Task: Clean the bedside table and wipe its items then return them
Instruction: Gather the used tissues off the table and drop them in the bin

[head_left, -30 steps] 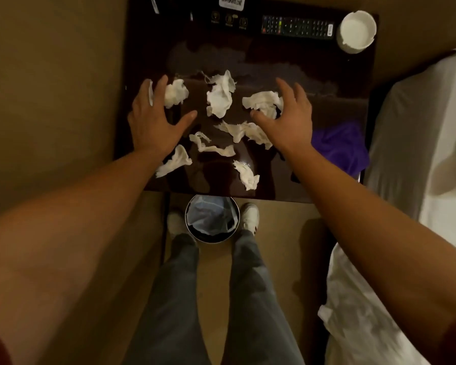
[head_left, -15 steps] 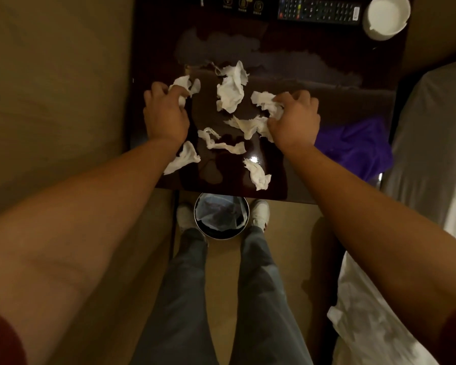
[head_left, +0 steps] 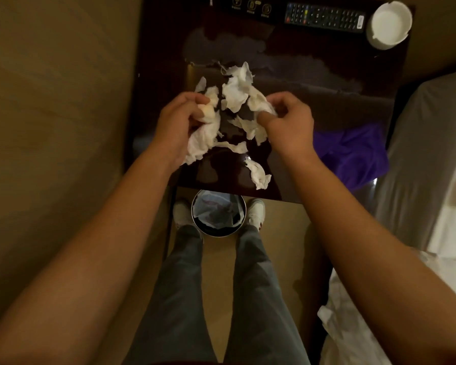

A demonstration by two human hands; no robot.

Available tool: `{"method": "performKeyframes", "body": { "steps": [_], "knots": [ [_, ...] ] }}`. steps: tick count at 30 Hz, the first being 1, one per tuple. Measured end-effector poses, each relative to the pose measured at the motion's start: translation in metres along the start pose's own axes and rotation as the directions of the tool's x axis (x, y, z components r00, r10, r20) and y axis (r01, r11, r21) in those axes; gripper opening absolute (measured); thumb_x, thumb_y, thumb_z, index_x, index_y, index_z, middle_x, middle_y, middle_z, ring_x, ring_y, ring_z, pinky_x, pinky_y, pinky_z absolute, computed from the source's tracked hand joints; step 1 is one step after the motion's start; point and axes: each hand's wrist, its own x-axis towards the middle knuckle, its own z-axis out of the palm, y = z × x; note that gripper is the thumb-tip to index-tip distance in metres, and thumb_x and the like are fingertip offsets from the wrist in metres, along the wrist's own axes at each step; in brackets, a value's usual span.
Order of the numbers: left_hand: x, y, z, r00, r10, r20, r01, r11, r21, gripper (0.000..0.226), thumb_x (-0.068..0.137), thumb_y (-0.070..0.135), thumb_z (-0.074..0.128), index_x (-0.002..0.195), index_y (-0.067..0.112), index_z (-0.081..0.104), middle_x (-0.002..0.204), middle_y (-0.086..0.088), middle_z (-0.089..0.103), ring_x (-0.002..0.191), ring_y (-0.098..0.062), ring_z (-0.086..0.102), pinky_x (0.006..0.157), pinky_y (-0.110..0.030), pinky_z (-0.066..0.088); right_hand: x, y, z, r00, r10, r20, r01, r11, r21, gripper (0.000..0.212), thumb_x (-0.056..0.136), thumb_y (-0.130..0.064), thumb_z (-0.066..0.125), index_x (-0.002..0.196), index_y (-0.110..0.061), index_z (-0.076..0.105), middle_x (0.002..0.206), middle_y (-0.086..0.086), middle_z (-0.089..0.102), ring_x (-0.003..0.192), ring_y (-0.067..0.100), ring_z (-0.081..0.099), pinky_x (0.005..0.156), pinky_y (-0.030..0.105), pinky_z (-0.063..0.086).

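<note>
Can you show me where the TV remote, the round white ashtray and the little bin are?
Black TV remote (head_left: 325, 17): head view, middle of its button face.
Round white ashtray (head_left: 389, 21): head view, its pale inner bowl.
Small round bin (head_left: 198, 224): head view, its dark rim.

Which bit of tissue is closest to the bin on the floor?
The crumpled tissue scrap lying alone near the front edge of the bedside table, just above the bin. No hand touches it; the other scraps sit farther back, between the two hands.

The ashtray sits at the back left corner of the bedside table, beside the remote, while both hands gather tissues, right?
Not quite. The head view shows the ashtray at the back right corner, beside the remote. Both hands, left and right, do gather tissues.
</note>
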Motion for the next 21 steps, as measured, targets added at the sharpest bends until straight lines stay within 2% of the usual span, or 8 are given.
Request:
{"method": "performKeyframes", "body": {
  "steps": [4, 6, 10, 12, 15, 16, 18, 21],
  "knots": [
    [-0.025, -0.003, 0.01, 0.99, -0.031, 0.14, 0.054, 0.986, -0.16, 0.039, 0.087, 0.008, 0.04, 0.111, 0.015, 0.069, 0.114, -0.01, 0.067, 0.087, -0.021, 0.061, 0.077, -0.037, 0.054, -0.028, -0.019, 0.012, 0.998, 0.038, 0.041, -0.046, 0.973, 0.224, 0.025, 0.085, -0.008, 0.077, 0.104, -0.021, 0.067, 0.101, 0.002, 0.072, 0.094, 0.023, 0.071, 0.084, 0.047, 0.061],
    [-0.032, -0.004, 0.015, 0.989, -0.063, 0.136, 0.093, 0.969, -0.229, 0.04, 0.092, 0.011, 0.035, 0.115, 0.012, 0.067, 0.109, -0.011, 0.069, 0.091, -0.021, 0.063, 0.082, -0.038, 0.053, -0.04, -0.023, 0.023, 0.998, 0.037, 0.055, -0.051, 0.961, 0.272, 0.025, 0.086, -0.007, 0.077, 0.107, -0.015, 0.067, 0.105, 0.003, 0.073, 0.094, 0.023, 0.072, 0.082, 0.046, 0.062],
    [-0.037, -0.009, 0.024, 0.99, -0.135, 0.052, 0.144, 0.937, -0.319, 0.044, 0.096, 0.014, 0.034, 0.13, 0.002, 0.059, 0.127, -0.024, 0.064, 0.11, -0.028, 0.059, 0.096, -0.04, 0.047, -0.055, -0.024, 0.042, 1.0, 0.01, 0.008, -0.011, 0.98, 0.2, 0.023, 0.086, -0.008, 0.077, 0.106, -0.017, 0.069, 0.093, -0.012, 0.069, 0.08, -0.004, 0.064, 0.072, 0.017, 0.054],
    [-0.035, -0.01, 0.028, 0.991, -0.11, 0.078, 0.131, 0.924, -0.36, 0.04, 0.098, 0.019, 0.037, 0.125, 0.002, 0.062, 0.125, -0.024, 0.062, 0.112, -0.029, 0.057, 0.1, -0.041, 0.044, -0.058, -0.026, 0.047, 1.0, -0.004, -0.007, 0.005, 0.99, 0.143, 0.026, 0.088, -0.009, 0.075, 0.113, -0.014, 0.071, 0.1, -0.004, 0.072, 0.089, 0.005, 0.067, 0.08, 0.025, 0.057],
    [-0.03, -0.008, 0.031, 0.983, -0.06, 0.176, 0.134, 0.883, -0.45, 0.029, 0.104, 0.029, 0.048, 0.112, 0.016, 0.073, 0.129, -0.019, 0.063, 0.121, -0.032, 0.06, 0.11, -0.045, 0.046, -0.063, -0.031, 0.053, 0.995, -0.097, 0.018, 0.096, 0.995, 0.038, 0.025, 0.092, -0.012, 0.07, 0.116, -0.013, 0.073, 0.106, 0.003, 0.074, 0.096, 0.015, 0.068, 0.087, 0.035, 0.055],
    [-0.027, -0.009, 0.031, 0.987, -0.061, 0.146, 0.118, 0.896, -0.427, 0.023, 0.104, 0.027, 0.053, 0.117, 0.019, 0.07, 0.134, -0.019, 0.063, 0.126, -0.034, 0.061, 0.111, -0.048, 0.046, -0.065, -0.032, 0.054, 0.992, -0.117, 0.051, 0.116, 0.993, 0.021, 0.025, 0.093, -0.014, 0.068, 0.117, -0.013, 0.073, 0.104, 0.004, 0.074, 0.094, 0.015, 0.067, 0.084, 0.032, 0.054],
    [-0.024, -0.013, 0.028, 0.996, -0.088, 0.01, 0.086, 0.937, -0.337, 0.03, 0.101, 0.017, 0.061, 0.13, 0.011, 0.062, 0.131, -0.02, 0.066, 0.122, -0.032, 0.065, 0.106, -0.048, 0.052, -0.069, -0.033, 0.056, 0.983, -0.11, 0.144, 0.103, 0.993, 0.056, 0.028, 0.096, -0.015, 0.064, 0.123, -0.013, 0.071, 0.102, 0.004, 0.073, 0.09, 0.014, 0.066, 0.079, 0.027, 0.05],
    [-0.02, -0.017, 0.017, 0.987, -0.14, -0.077, 0.105, 0.931, -0.35, 0.035, 0.101, 0.013, 0.06, 0.135, 0.005, 0.058, 0.119, -0.017, 0.071, 0.108, -0.028, 0.071, 0.097, -0.044, 0.058, -0.07, -0.032, 0.055, 0.965, -0.112, 0.237, 0.088, 0.99, 0.108, 0.033, 0.099, -0.017, 0.062, 0.132, -0.017, 0.067, 0.114, 0.0, 0.074, 0.103, 0.008, 0.068, 0.088, 0.023, 0.054]
  ]
}}
